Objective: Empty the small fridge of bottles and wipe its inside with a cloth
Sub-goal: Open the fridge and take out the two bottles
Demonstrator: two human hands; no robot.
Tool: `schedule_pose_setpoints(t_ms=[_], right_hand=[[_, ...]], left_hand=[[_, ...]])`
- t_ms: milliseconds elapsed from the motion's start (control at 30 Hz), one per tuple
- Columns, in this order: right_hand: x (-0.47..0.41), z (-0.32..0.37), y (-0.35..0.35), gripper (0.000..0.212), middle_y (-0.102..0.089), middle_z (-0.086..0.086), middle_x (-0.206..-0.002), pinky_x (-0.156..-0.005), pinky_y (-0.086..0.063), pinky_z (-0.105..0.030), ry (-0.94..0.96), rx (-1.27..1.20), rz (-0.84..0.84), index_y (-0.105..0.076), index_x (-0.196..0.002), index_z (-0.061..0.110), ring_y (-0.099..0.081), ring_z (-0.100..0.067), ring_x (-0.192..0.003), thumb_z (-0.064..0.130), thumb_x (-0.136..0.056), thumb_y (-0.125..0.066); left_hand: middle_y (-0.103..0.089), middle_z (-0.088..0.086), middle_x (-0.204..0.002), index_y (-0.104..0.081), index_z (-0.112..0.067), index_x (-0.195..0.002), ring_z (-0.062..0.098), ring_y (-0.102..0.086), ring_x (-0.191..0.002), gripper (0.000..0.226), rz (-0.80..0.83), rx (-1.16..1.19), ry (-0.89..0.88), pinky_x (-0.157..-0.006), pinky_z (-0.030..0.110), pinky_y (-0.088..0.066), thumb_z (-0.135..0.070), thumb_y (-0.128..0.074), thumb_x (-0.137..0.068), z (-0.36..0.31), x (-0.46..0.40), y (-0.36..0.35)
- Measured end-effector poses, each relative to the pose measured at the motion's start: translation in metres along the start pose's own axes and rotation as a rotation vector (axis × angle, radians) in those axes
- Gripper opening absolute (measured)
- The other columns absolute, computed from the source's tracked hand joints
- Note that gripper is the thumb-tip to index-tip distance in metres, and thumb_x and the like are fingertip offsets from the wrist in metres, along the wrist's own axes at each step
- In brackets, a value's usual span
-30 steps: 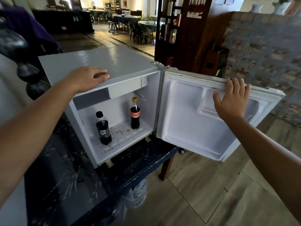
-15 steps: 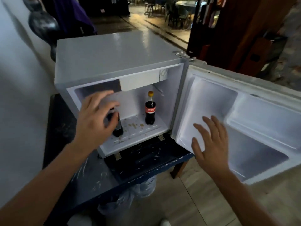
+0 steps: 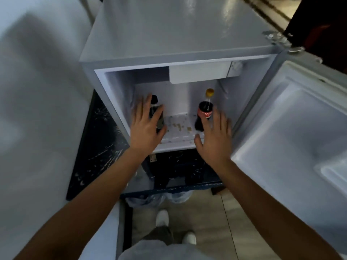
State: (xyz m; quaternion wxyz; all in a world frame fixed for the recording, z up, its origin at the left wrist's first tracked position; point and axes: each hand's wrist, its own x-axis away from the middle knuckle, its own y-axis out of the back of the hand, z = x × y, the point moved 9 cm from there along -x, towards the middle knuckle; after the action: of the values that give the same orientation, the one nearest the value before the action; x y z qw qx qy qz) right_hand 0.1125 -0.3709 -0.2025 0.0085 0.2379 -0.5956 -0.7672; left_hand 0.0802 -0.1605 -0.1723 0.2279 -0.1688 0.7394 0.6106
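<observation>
The small white fridge (image 3: 180,40) stands open on a dark table, its door (image 3: 293,128) swung out to the right. Two dark cola bottles stand inside on the stained floor. The black-capped bottle (image 3: 154,102) is on the left, partly hidden behind my left hand (image 3: 145,126), whose fingers are spread around it without closing. The yellow-capped bottle (image 3: 205,111) with a red label stands on the right. My right hand (image 3: 214,136) is just in front of it and to its right, fingers straight and spread. No cloth is in view.
The dark scratched table (image 3: 101,139) carries the fridge, next to a pale wall (image 3: 37,91) on the left. Plastic bags (image 3: 150,199) lie under the table on the tiled floor. My legs and white shoes (image 3: 162,217) show below.
Both hands left the fridge top and the door and have come forward into the fridge opening, each reaching a bottle. The view has tilted down and moved closer.
</observation>
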Motion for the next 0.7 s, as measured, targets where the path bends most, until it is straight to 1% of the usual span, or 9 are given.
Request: schedule_pose_setpoints(t_ms=[100,233,367,433,467,533,600,667,700], right_hand=[[-0.046,0.002,-0.009,0.073,-0.025,-0.020,-0.162,-0.116,-0.022,-0.062,-0.022,0.040,0.003,-0.032,-0.154,0.016,-0.024,-0.044,-0.146,0.041,-0.088,-0.051],[-0.088,-0.003,-0.024,0.078,-0.021,-0.023,-0.163,-0.116,-0.020,-0.063,-0.019,0.124,0.022,-0.034,-0.153,0.015,-0.022,-0.047,-0.148,0.047,-0.083,-0.046],[-0.102,-0.011,-0.040,0.077,-0.022,-0.024,-0.163,-0.116,-0.021,-0.064,-0.051,0.147,0.053,-0.038,-0.151,0.014,-0.022,-0.048,-0.148,0.047,-0.082,-0.044],[-0.102,-0.013,-0.044,0.075,-0.026,-0.023,-0.162,-0.115,-0.023,-0.064,-0.062,0.138,0.048,-0.041,-0.149,0.011,-0.024,-0.047,-0.147,0.043,-0.081,-0.048],[-0.101,-0.013,-0.044,0.074,-0.028,-0.023,-0.160,-0.115,-0.024,-0.064,-0.061,0.126,0.032,-0.042,-0.147,0.009,-0.026,-0.046,-0.147,0.040,-0.081,-0.051],[-0.098,-0.012,-0.039,0.073,-0.034,-0.024,-0.157,-0.115,-0.027,-0.061,-0.046,0.087,-0.022,-0.044,-0.146,0.007,-0.032,-0.044,-0.145,0.035,-0.080,-0.057],[-0.094,-0.011,-0.031,0.069,-0.040,-0.023,-0.153,-0.112,-0.035,-0.055,-0.035,-0.004,-0.104,-0.046,-0.144,0.009,-0.041,-0.042,-0.139,0.028,-0.079,-0.062],[-0.086,-0.016,-0.025,0.064,-0.044,-0.020,-0.148,-0.101,-0.048,-0.046,-0.057,-0.178,-0.173,-0.049,-0.142,0.012,-0.049,-0.037,-0.128,0.017,-0.080,-0.066],[-0.081,-0.021,-0.024,0.063,-0.046,-0.018,-0.145,-0.095,-0.051,-0.042,-0.082,-0.256,-0.191,-0.049,-0.142,0.014,-0.051,-0.034,-0.124,0.013,-0.081,-0.068]], left_hand=[[-0.026,0.024,-0.162,-0.052,-0.013,-0.144,0.050,-0.018,-0.149,0.062,0.041,-0.042,0.040,-0.121,0.057,-0.011,-0.035,-0.066,-0.087,0.013,-0.024,-0.022],[-0.021,0.022,-0.164,-0.045,-0.017,-0.149,0.049,-0.015,-0.150,0.070,0.102,-0.074,0.099,-0.120,0.060,-0.013,-0.036,-0.069,-0.087,0.028,-0.048,-0.037],[-0.021,0.024,-0.164,-0.039,-0.013,-0.152,0.048,-0.018,-0.150,0.073,0.125,-0.004,0.142,-0.120,0.057,-0.015,-0.034,-0.067,-0.088,0.045,-0.058,-0.050],[-0.018,0.022,-0.165,-0.034,-0.012,-0.154,0.045,-0.019,-0.151,0.075,0.142,0.057,0.175,-0.120,0.055,-0.022,-0.034,-0.066,-0.090,0.053,-0.055,-0.057],[-0.015,0.020,-0.166,-0.032,-0.013,-0.155,0.043,-0.020,-0.151,0.074,0.152,0.092,0.191,-0.119,0.055,-0.029,-0.034,-0.065,-0.092,0.055,-0.053,-0.062],[-0.012,0.015,-0.168,-0.028,-0.019,-0.156,0.038,-0.034,-0.147,0.072,0.167,0.162,0.224,-0.106,0.050,-0.047,-0.035,-0.062,-0.094,0.059,-0.049,-0.070],[-0.022,0.012,-0.165,-0.025,-0.025,-0.155,0.034,-0.054,-0.131,0.071,0.195,0.236,0.270,-0.087,0.047,-0.057,-0.035,-0.060,-0.095,0.060,-0.046,-0.074],[-0.043,0.012,-0.151,-0.024,-0.027,-0.155,0.035,-0.062,-0.117,0.072,0.197,0.295,0.314,-0.081,0.050,-0.059,-0.033,-0.061,-0.094,0.059,-0.041,-0.073],[-0.049,0.013,-0.144,-0.024,-0.027,-0.155,0.035,-0.062,-0.114,0.073,0.186,0.318,0.334,-0.081,0.049,-0.058,-0.031,-0.063,-0.094,0.058,-0.038,-0.070]])
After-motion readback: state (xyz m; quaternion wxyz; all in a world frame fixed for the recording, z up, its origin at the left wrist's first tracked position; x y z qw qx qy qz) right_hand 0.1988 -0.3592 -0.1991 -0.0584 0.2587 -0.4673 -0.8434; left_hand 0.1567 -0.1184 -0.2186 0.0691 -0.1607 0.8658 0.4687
